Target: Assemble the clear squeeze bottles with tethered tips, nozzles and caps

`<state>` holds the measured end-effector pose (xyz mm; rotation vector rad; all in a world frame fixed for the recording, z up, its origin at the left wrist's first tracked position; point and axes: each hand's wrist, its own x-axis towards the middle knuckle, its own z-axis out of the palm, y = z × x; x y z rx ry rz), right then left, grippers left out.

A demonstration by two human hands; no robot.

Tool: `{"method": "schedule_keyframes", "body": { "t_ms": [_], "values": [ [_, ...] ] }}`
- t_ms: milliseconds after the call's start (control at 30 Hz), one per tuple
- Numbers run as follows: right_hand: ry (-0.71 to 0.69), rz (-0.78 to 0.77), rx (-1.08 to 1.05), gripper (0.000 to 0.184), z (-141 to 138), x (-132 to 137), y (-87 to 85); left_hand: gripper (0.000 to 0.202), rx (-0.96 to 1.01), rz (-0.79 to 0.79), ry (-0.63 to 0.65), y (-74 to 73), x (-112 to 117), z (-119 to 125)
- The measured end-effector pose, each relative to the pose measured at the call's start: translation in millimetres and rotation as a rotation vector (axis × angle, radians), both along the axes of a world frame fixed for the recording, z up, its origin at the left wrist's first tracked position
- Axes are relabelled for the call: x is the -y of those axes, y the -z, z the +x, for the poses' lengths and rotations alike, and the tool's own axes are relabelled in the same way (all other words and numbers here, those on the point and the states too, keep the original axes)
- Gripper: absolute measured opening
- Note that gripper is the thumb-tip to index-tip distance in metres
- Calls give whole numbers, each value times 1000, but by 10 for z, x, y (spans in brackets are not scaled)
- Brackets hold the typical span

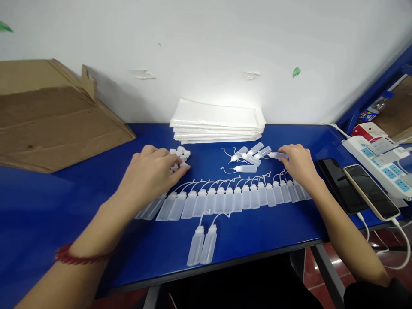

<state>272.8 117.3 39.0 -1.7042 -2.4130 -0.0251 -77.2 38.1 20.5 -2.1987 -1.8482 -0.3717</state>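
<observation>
Small bottles (220, 201) of cloudy plastic lie side by side in a long, slightly curved row across the blue worktop (257, 234), most of them with a thin white tube bending away from the neck; the row's left end is partly hidden by the person's left arm, and its right end runs up to the right wrist. Two more bottles (208, 246) lie next to each other on the near side of the row, close to the front edge. Beyond the row there is a loose heap of bottles (252, 159) pointing every which way, and at its right side the right hand (298, 159) has the end of one bottle (275, 155) pinched between thumb and fingers. Over on the other side, the left hand (151, 171) is bent over a cluster of small white caps (180, 152), its fingers curled in among them; from here I can't tell whether they have hold of one. A red bracelet (80, 259) circles that wrist. Against the wall sits a stack of white packets (214, 115), with brown cardboard (58, 124) to its left, and to the right, a black phone (339, 184) and a pale-cased phone (371, 193) lie near a white power strip (380, 165).
</observation>
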Motion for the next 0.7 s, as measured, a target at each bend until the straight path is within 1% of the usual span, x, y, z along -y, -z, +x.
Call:
{"method": "schedule_keyframes", "body": {
  "t_ms": [100, 167, 267, 333, 400, 433, 500, 567, 600, 667, 700],
  "values": [
    [-1, 0, 0, 27, -15, 32, -27, 26, 52, 18, 42, 22, -27, 10],
    [-2, 4, -2, 27, -29, 61, -56, 26, 105, 35, 83, 9, -32, 31],
    [-17, 37, -27, 25, -62, 107, -99, 26, 200, 92, 134, -52, -13, 97],
    [-48, 82, -96, 20, -112, 176, -122, 25, 256, 143, 146, -103, 16, 159],
    [-110, 140, -235, 16, -202, 326, -137, 21, 300, 183, 146, -141, 53, 226],
    [-155, 167, -328, 16, -263, 440, -140, 20, 319, 199, 145, -153, 71, 258],
    [-292, 195, -488, 18, -405, 741, -134, 17, 349, 225, 138, -162, 99, 311],
    [-482, 81, -522, 24, -546, 1080, -113, 17, 374, 242, 130, -160, 116, 346],
    [-550, -10, -500, 27, -605, 1236, -101, 17, 387, 246, 125, -159, 119, 357],
    [-586, -162, -426, 30, -689, 1471, -83, 18, 412, 246, 117, -157, 121, 370],
    [-594, -223, -378, 36, -714, 1541, -79, 19, 421, 243, 115, -158, 121, 373]
  ]
}}
